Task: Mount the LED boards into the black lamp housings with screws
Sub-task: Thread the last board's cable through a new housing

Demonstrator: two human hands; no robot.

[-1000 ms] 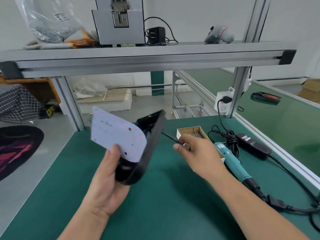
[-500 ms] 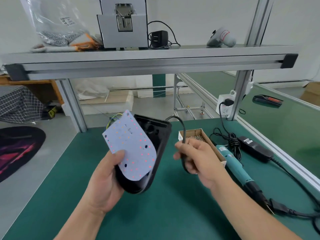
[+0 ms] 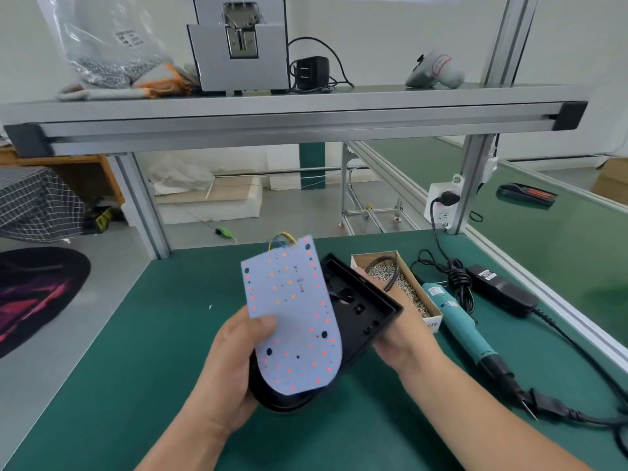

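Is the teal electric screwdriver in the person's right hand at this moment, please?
No, the electric screwdriver lies on the green mat beside the screw box, while the right hand holds the black housing.

One wide-angle camera on the person's head looks forward and down over the green bench [image 3: 136,385]. It sits close: the left hand [image 3: 231,365], the right hand [image 3: 404,338] and the housing [image 3: 360,321] they hold fill the lower centre, forearms leaving by the bottom edge. The shelf [image 3: 306,113] crosses the upper part; floor [image 3: 98,300] shows at the left.
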